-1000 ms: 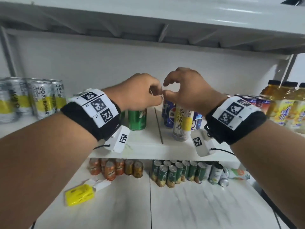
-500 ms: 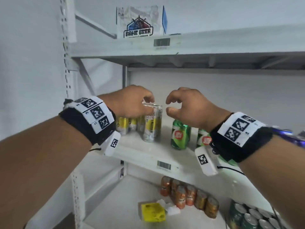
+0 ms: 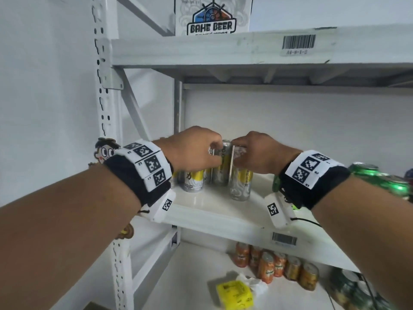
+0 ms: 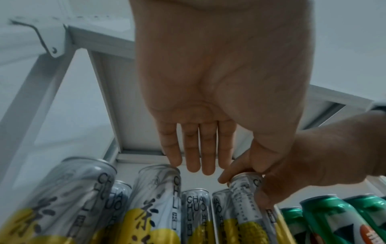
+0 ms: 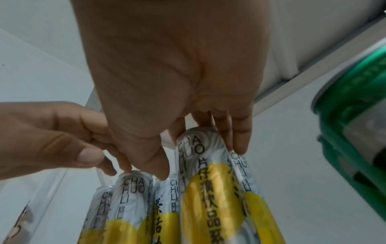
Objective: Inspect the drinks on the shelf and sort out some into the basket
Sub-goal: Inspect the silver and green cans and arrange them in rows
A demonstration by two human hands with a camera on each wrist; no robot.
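Note:
Several tall silver-and-yellow cans (image 3: pixel 194 180) stand at the left end of the middle shelf (image 3: pixel 214 211). My left hand (image 3: pixel 214 153) hovers over them with straight fingers (image 4: pixel 198 148), and one fingertip touches the rim of a can (image 4: pixel 158 181). My right hand (image 3: pixel 237 153) grips the top of the front right can (image 3: pixel 240 186) between thumb and fingers. In the right wrist view that can (image 5: pixel 200 165) sits between the fingertips of my right hand (image 5: pixel 200 156). No basket is in view.
Green cans (image 3: pixel 380 177) stand to the right on the same shelf. The shelf above carries a Bahe Beer box (image 3: pixel 212 16). On the lower shelf are orange cans (image 3: pixel 274 262) and a yellow packet (image 3: pixel 234 294). A white upright post (image 3: pixel 107 108) borders the left side.
Both hands have come down and together onto the silver-and-yellow cans. The right hand moved left from above the green cans and took hold of a can top.

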